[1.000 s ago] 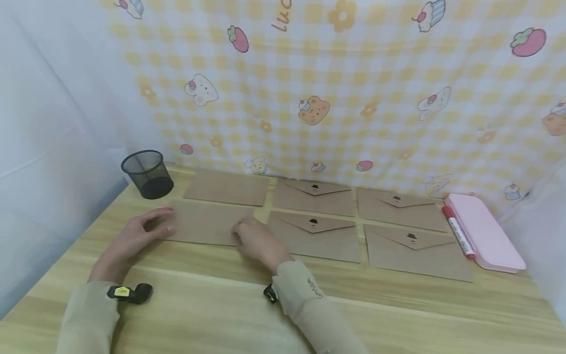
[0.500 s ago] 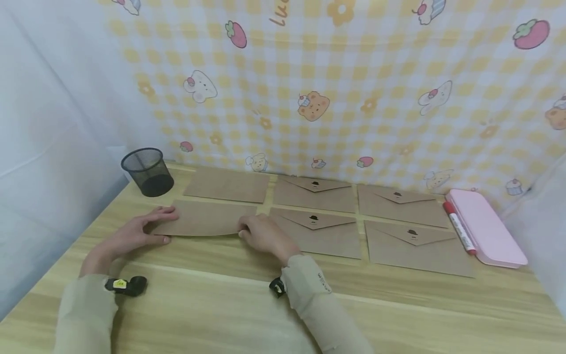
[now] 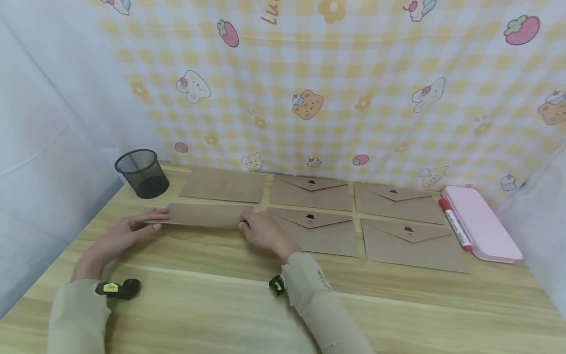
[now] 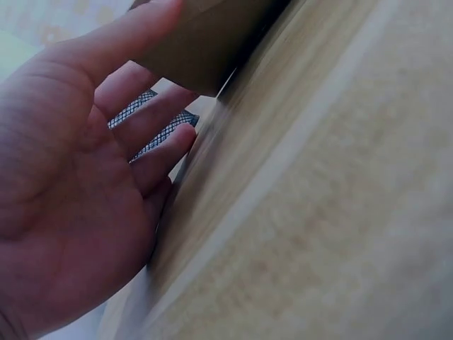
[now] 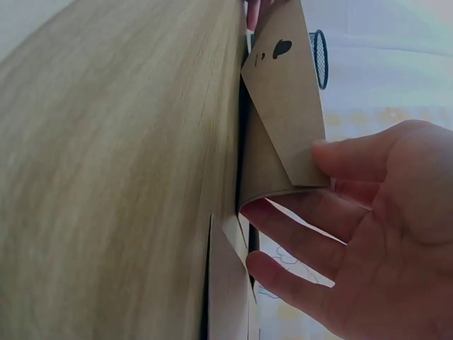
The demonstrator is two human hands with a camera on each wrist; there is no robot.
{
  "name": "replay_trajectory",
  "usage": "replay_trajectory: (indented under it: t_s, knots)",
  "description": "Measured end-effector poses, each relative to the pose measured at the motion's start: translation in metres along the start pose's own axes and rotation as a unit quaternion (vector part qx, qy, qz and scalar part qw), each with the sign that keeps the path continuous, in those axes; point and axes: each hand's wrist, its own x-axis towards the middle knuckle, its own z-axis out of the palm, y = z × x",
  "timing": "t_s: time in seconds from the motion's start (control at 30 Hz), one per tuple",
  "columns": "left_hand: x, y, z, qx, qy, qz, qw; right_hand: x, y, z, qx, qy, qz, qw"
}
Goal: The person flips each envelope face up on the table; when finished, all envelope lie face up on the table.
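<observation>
A brown paper envelope (image 3: 203, 215) is held by both hands, plain side up, its near edge tilted up off the table. In the right wrist view, the underside of this envelope (image 5: 287, 106) shows a pointed flap with a small black hat print, and its end bows. My left hand (image 3: 117, 236) pinches the left end between thumb and fingers. At the right end, my right hand (image 3: 267, 235) pinches the corner, thumb on the flap side. Another plain-side-up envelope (image 3: 223, 185) lies just behind it. To the right lie several flap-side-up envelopes, the closest being this one (image 3: 318, 238).
A black mesh pen cup (image 3: 142, 174) stands at the back left. At the right, a red marker (image 3: 455, 224) lies beside a pink case (image 3: 484, 223). A yellow checked curtain (image 3: 274, 73) hangs behind the wooden table (image 3: 199, 305).
The near edge of the envelope has risen off the table, tilting it up. Both hands have changed from resting at its ends to pinching and lifting them. The other envelopes stay put.
</observation>
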Motion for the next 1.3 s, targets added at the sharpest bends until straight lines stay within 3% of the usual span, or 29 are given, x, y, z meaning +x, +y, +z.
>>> replay_trajectory:
  t_s: [0.37, 0.57, 0.67, 0.83, 1.0, 1.1, 1.2, 1.3]
  knots:
    - [-0.001, 0.005, -0.001, -0.053, 0.012, -0.058, 0.9969, 0.000, -0.002, -0.001, -0.029, -0.022, 0.007, 0.9993]
    - [-0.001, 0.004, 0.002, -0.065, 0.034, -0.065, 0.9952, -0.001, 0.004, -0.002, -0.021, -0.030, -0.007, 0.9993]
    - [0.000, 0.004, 0.003, -0.106, 0.052, -0.096, 0.9884, -0.001, 0.005, -0.003, -0.004, -0.023, -0.013, 0.9996]
    - [0.002, 0.004, 0.007, -0.183, 0.088, -0.143, 0.9685, -0.001, 0.009, -0.002, 0.080, 0.026, -0.004, 0.9965]
    - [0.005, 0.007, 0.011, -0.183, 0.129, -0.136, 0.9650, 0.000, 0.006, 0.000, 0.159, 0.124, 0.020, 0.9792]
    - [0.005, 0.007, 0.013, -0.170, 0.172, -0.133, 0.9611, 0.001, 0.001, 0.002, 0.170, 0.173, 0.032, 0.9696]
    - [0.007, 0.008, 0.015, -0.179, 0.201, -0.127, 0.9547, 0.001, -0.001, 0.004, 0.179, 0.197, 0.036, 0.9633]
    - [0.009, 0.010, 0.017, -0.235, 0.210, -0.127, 0.9405, 0.001, -0.003, 0.005, 0.175, 0.220, 0.021, 0.9593]
